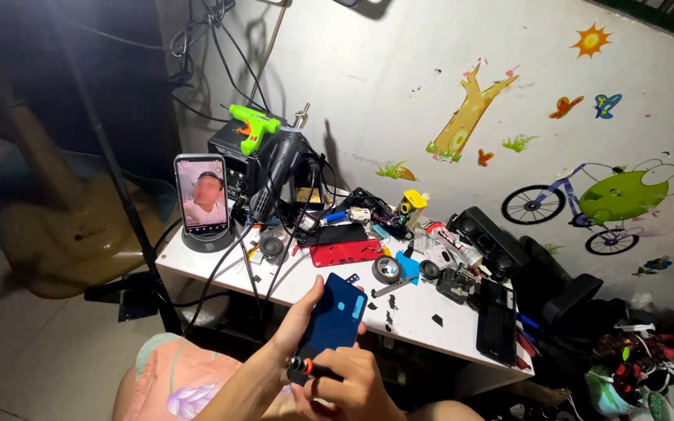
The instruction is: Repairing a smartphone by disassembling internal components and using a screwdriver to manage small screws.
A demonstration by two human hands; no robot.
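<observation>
**Over the lap: phone back under the driver**

At bottom centre, left hand grips the blue phone, back up. At its 5 o'clock, right hand clenches a screwdriver. Screw work underway, I'd judge; next needs a steady tip.

On the white worktop, the upright phone in its stand sits at the left end; the green glue gun rests on the black box behind; the red phone cover lies mid-worktop.
</observation>
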